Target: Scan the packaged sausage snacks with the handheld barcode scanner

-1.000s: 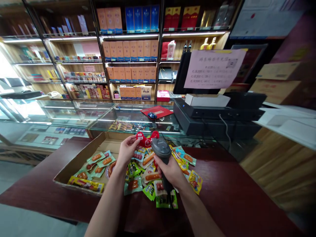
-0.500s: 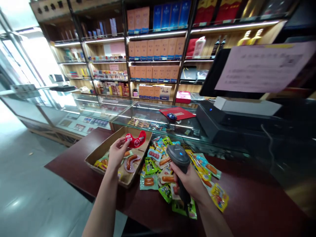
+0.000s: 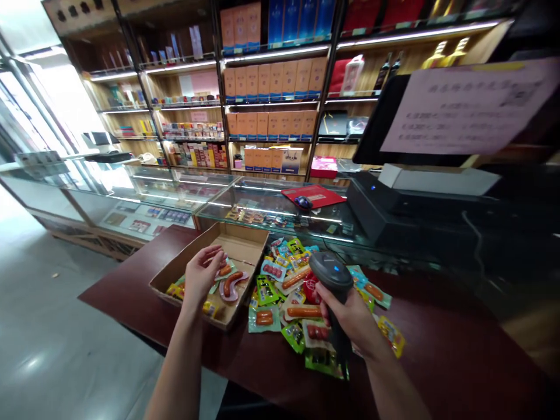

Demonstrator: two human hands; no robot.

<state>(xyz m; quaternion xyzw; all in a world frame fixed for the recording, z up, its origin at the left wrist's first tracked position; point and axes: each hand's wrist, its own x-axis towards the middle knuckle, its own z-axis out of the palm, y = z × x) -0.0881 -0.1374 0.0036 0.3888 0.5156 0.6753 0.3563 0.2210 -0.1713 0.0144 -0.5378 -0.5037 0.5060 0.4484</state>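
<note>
My right hand [image 3: 345, 318] grips a black barcode scanner [image 3: 331, 274] by its handle, head up, above a heap of small sausage packets [image 3: 271, 269]. A red packet [image 3: 311, 288] lies on the heap, partly hidden behind the scanner. Over the cardboard box [image 3: 243, 234] hovers my left hand [image 3: 203, 271], its fingers loosely bent and apart, with nothing seen in them. Inside the box are a curved sausage in a clear pack [image 3: 231, 286] and a few other packets, some covered by my left hand.
Box and heap rest on a dark red-brown tabletop [image 3: 271, 367]. Behind it stands a glass display counter [image 3: 258, 195] bearing a mouse [image 3: 303, 202] on a red pad [image 3: 326, 196]. At right is a monitor with a paper sheet [image 3: 459, 111]. Stocked shelves line the back wall.
The red packet has left my left hand and now lies on the heap. My left hand is back over the box, slightly further left. The scanner has moved a little to the right.
</note>
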